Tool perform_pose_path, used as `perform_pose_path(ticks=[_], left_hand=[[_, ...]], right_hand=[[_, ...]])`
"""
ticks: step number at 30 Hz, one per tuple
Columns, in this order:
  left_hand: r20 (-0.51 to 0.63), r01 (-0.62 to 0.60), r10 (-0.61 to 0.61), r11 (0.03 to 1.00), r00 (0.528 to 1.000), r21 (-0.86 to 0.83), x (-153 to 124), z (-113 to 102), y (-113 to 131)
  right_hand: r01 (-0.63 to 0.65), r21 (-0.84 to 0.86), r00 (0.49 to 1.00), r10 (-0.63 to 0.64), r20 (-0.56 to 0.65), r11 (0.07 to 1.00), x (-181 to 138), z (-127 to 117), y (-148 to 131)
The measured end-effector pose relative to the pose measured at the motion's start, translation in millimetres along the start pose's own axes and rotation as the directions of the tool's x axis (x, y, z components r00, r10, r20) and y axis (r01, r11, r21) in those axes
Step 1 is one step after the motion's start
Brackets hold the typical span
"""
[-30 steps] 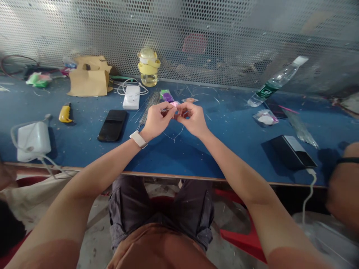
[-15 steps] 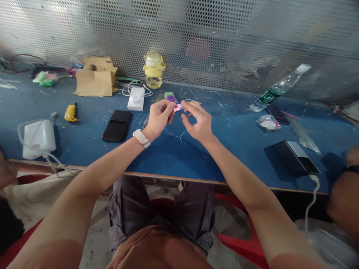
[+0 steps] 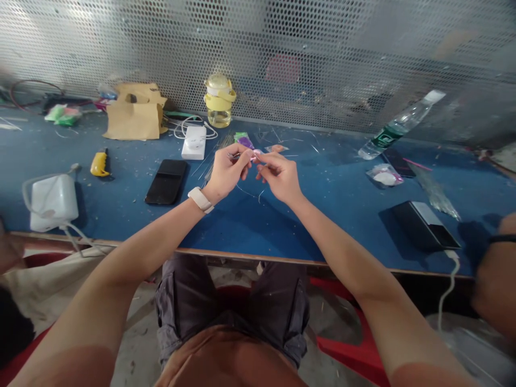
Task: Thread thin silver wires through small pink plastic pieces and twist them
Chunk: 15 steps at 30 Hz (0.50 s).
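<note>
Both my hands are raised together over the middle of the blue table. My left hand, with a white wristband, is closed in a pinch on a small pink piece with a thin wire trailing below it. My right hand has its fingers curled and pinched at the same small piece, touching the left fingertips. What exactly sits between the fingers is too small to name. Just behind the hands lie small bags of purple and green bits and a bundle of thin wires.
A black phone, white power strip, yellow jar, cardboard box, yellow cutter and white charger lie left. A plastic bottle, small bag and black box lie right. Another person's arm is at the right edge.
My right hand opened and drew away from the left half a second ago, then closed and came back to pinch at the small piece. The left hand stayed put.
</note>
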<state>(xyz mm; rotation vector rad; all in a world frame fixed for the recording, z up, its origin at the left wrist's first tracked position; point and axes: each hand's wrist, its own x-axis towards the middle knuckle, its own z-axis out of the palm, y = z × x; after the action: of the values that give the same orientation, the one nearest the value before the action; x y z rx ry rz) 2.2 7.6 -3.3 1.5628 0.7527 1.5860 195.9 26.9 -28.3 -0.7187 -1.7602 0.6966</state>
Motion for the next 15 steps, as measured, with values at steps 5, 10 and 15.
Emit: perform_pose_path(ticks=[5,10,15], left_hand=[[0.04,-0.012,0.009,0.998,0.999,0.067,-0.3,-2.3,-2.5],[0.034,-0.008,0.004,0.992,0.999,0.126,-2.2,0.1,-2.0],[0.048,-0.013,0.006,0.987,0.999,0.157,-2.9,1.7,-3.2]], right_hand=[[-0.021,0.05,0.998,0.024,-0.055,0.999,1.4,6.3,7.3],[-0.038,0.073,0.999,0.038,-0.01,0.997,3.8,3.2,3.2],[-0.096,0.138,0.994,0.089,0.06,0.986,5.4,1.9,-1.9]])
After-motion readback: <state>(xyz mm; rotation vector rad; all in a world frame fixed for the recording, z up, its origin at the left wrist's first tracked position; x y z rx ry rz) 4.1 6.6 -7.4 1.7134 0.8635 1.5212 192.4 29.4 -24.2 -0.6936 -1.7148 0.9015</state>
